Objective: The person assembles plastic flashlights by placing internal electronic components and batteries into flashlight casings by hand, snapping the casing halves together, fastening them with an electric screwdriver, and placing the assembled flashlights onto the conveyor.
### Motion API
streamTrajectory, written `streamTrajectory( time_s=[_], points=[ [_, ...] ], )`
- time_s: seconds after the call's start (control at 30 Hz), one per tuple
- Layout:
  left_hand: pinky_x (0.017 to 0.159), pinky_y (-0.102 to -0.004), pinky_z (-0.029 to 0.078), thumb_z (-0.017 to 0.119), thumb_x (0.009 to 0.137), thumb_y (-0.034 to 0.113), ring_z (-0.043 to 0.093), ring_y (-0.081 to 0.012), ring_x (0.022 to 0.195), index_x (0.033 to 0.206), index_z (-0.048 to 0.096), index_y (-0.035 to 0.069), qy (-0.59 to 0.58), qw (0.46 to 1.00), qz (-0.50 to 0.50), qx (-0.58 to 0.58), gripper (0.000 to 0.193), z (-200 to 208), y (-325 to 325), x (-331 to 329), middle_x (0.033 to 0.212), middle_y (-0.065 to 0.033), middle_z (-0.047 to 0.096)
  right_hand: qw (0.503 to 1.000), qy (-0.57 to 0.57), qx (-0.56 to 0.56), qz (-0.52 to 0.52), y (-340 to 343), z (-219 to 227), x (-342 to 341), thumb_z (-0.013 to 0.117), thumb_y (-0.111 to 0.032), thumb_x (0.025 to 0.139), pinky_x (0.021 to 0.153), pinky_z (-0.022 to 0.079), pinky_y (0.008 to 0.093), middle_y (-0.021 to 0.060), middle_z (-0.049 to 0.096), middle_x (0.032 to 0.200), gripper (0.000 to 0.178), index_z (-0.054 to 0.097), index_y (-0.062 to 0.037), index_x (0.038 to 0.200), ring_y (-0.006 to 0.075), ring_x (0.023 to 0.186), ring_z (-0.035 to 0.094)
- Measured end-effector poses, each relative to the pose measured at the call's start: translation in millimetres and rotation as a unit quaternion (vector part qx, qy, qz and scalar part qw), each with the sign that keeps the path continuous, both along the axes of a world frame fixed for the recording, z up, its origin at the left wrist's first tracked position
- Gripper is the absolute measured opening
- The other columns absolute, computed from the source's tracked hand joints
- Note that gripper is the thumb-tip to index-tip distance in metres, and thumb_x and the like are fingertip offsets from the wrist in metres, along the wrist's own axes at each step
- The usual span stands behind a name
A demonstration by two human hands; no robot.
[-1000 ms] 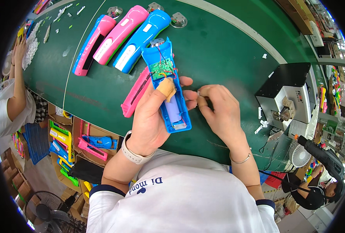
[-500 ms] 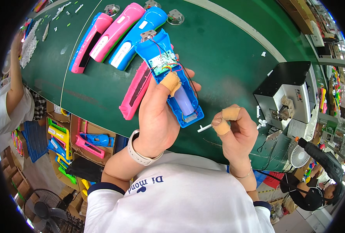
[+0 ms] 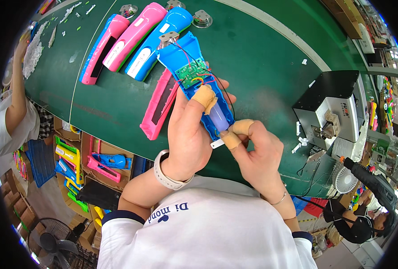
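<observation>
My left hand [image 3: 192, 130] is closed round an opened blue flashlight housing [image 3: 179, 49], its taped thumb lying across the inside. In the housing sit a green circuit board [image 3: 191, 74], thin wires and a purple cylindrical battery [image 3: 218, 117]. At its lower end, my right hand [image 3: 257, 154] pinches a small white plastic piece [image 3: 217, 144] between taped thumb and forefinger. That piece is at the housing's bottom edge; whether it touches is hidden by the fingers. A pink housing half [image 3: 154, 116] lies on the table beside my left hand.
Flashlights in pink [image 3: 136, 33] and blue [image 3: 161, 40] lie beyond my left hand, near round metal parts [image 3: 202, 19]. A black-and-white machine [image 3: 329, 105] stands right, with a power screwdriver [image 3: 371, 179] and small fan [image 3: 344, 180] nearer. Boxed housings [image 3: 105, 168] sit lower left.
My right hand has moved left with the white piece, up to the housing's lower end. My left hand has shifted slightly right, and the circuit board has tilted.
</observation>
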State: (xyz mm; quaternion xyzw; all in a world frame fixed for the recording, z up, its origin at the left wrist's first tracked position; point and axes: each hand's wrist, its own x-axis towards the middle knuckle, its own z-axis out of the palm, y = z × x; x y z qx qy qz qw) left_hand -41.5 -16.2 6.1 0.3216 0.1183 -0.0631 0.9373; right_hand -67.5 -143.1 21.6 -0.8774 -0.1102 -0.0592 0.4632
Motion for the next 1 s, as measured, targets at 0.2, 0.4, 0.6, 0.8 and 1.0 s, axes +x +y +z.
streamTrajectory(
  time_s=[0.2, 0.4, 0.6, 0.8, 1.0],
  points=[
    [0.08, -0.032, 0.048, 0.045, 0.095, 0.03, 0.058, -0.0172, 0.094, 0.136, 0.036, 0.009, 0.006, 1.0, -0.001, 0.023, 0.047, -0.6, -1.9, -0.3, 0.11, -0.0066, 0.057, 0.998, -0.051, -0.024, -0.022, -2.8, 3.2, -0.5, 0.073, -0.002, 0.073, 0.047, 0.042, 0.0279, 0.0067, 0.059, 0.068, 0.019, 0.055, -0.0023, 0.079, 0.0181, 0.051, 0.053],
    [0.081, -0.0334, 0.048, 0.044, 0.096, 0.031, 0.058, -0.0176, 0.094, 0.136, 0.036, 0.009, 0.0, 1.0, 0.0, 0.021, 0.046, -3.5, -1.6, -1.1, 0.11, -0.0071, 0.057, 0.996, -0.076, -0.05, 0.009, 0.0, -6.3, -3.6, 0.074, -0.005, 0.072, 0.046, 0.041, 0.0295, 0.0058, 0.056, 0.069, 0.02, 0.056, -0.0033, 0.079, 0.0201, 0.052, 0.052],
    [0.083, -0.0354, 0.047, 0.044, 0.095, 0.031, 0.057, -0.018, 0.094, 0.137, 0.035, 0.009, -0.009, 1.0, -0.001, -0.016, 0.048, -6.4, 3.1, 0.1, 0.11, -0.0075, 0.056, 0.962, -0.214, -0.17, 0.022, -6.3, -18.3, -9.3, 0.076, -0.012, 0.067, 0.043, 0.038, 0.0276, 0.0037, 0.055, 0.075, 0.024, 0.06, -0.0052, 0.083, 0.0176, 0.053, 0.05],
    [0.083, -0.0364, 0.047, 0.046, 0.094, 0.031, 0.056, -0.0181, 0.093, 0.138, 0.032, 0.009, -0.054, 0.995, -0.03, -0.072, 0.051, -6.3, 5.2, -1.6, 0.11, -0.0071, 0.054, 0.949, -0.253, -0.182, 0.057, -13.6, -17.1, -14.2, 0.077, -0.014, 0.065, 0.043, 0.038, 0.0262, 0.003, 0.057, 0.079, 0.025, 0.061, -0.0071, 0.082, 0.0164, 0.055, 0.05],
    [0.08, -0.0346, 0.047, 0.049, 0.093, 0.029, 0.056, -0.0193, 0.092, 0.139, 0.03, 0.007, -0.093, 0.992, -0.023, -0.082, 0.054, -8.8, 1.6, -3.8, 0.11, -0.0086, 0.054, 0.95, -0.253, -0.17, 0.064, -14.7, -17.6, -14.5, 0.077, -0.013, 0.065, 0.044, 0.039, 0.0264, 0.0038, 0.057, 0.08, 0.022, 0.06, -0.0077, 0.078, 0.0175, 0.056, 0.052]
  ],
)
